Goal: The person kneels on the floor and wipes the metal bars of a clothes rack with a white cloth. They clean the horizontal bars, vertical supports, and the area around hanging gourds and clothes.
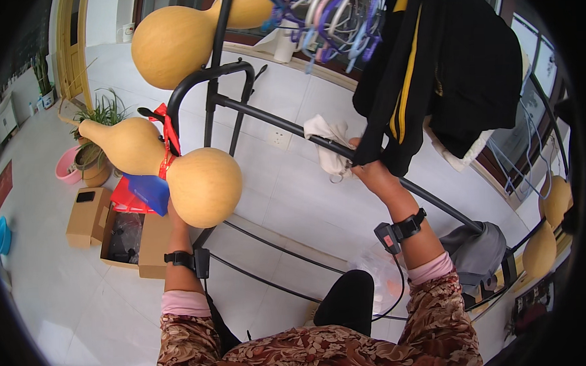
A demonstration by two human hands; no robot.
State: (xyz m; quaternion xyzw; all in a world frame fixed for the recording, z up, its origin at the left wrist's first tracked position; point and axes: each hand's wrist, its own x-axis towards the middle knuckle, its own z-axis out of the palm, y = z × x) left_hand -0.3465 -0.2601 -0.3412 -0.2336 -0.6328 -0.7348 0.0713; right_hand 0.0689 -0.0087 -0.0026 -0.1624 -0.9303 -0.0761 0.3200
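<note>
A black metal rack [271, 119] stands in front of me. My right hand [373, 174] is closed around its sloping rail, at the edge of a white cloth [330, 152] draped over the rail. The hem of a hanging black garment [405, 82] with a yellow stripe partly covers these fingers. My left forearm reaches up behind a large tan bottle gourd [206, 186], tied at its waist with a red ribbon [167, 139]. Of my left hand [176, 219] only a little shows beneath the gourd; its fingers are hidden.
Another gourd [172, 48] and several plastic hangers [332, 20] hang above. An opened cardboard box [124, 240] with red and blue bags stands at the left, near potted plants [103, 115] and a pink basin [66, 166]. Grey fabric [473, 254] hangs at the lower right.
</note>
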